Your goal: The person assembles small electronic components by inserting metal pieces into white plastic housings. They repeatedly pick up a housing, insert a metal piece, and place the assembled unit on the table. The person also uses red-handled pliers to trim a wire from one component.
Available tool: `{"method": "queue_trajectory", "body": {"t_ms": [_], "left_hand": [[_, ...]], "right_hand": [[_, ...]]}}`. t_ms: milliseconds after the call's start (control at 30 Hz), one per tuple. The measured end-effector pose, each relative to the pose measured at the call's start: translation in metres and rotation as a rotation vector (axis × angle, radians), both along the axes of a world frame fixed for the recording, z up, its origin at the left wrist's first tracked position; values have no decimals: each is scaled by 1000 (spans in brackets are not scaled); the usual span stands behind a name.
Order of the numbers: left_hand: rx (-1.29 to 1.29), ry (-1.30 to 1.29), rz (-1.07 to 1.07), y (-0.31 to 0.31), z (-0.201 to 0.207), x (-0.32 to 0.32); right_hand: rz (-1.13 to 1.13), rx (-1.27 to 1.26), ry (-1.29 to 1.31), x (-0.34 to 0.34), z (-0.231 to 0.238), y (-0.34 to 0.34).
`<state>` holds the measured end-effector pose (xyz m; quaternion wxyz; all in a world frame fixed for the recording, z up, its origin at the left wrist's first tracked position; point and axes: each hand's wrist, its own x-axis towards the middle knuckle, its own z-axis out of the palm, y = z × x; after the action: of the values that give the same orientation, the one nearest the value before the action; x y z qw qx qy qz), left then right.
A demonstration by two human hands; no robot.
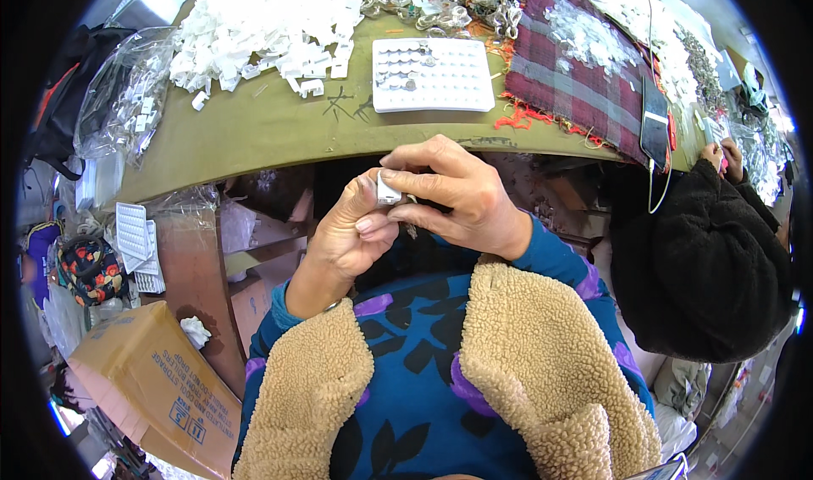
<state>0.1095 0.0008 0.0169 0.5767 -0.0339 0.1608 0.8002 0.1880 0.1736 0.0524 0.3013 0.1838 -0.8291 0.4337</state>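
Note:
My left hand (347, 234) and my right hand (464, 194) meet just in front of the table's near edge. Between their fingertips is a small white plastic piece (388, 190), pinched from both sides. Some thin greyish-brown material (412, 226) shows below my right fingers; its kind is too small to tell. Straight ahead on the table lies a white tray (474, 91) with rows of round hollows. A few small grey pieces (411, 83) sit in its left part.
The green tabletop (203, 146) carries a heap of white plastic pieces (262, 35), tangled brownish strands (457, 6) and a plaid cloth (550, 82). A phone (655, 124) with a cable lies right. A co-worker in black (703, 260) sits at right; a cardboard box (161, 378) stands lower left.

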Motion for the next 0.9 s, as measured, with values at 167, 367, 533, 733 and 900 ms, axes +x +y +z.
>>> {"method": "queue_trajectory", "body": {"t_ms": [167, 367, 533, 733, 900], "left_hand": [[-48, 120, 22, 4, 0, 5], [-171, 187, -10, 14, 4, 12], [-39, 7, -110, 20, 7, 0], [24, 177, -91, 29, -2, -4], [-16, 186, -127, 36, -6, -5]], "right_hand": [[-141, 242, 283, -1, -12, -1], [-140, 267, 396, -2, -17, 6], [-190, 235, 352, 8, -16, 18], [-744, 34, 20, 30, 1, 114], [-1043, 133, -192, 20, -5, 175]]}}
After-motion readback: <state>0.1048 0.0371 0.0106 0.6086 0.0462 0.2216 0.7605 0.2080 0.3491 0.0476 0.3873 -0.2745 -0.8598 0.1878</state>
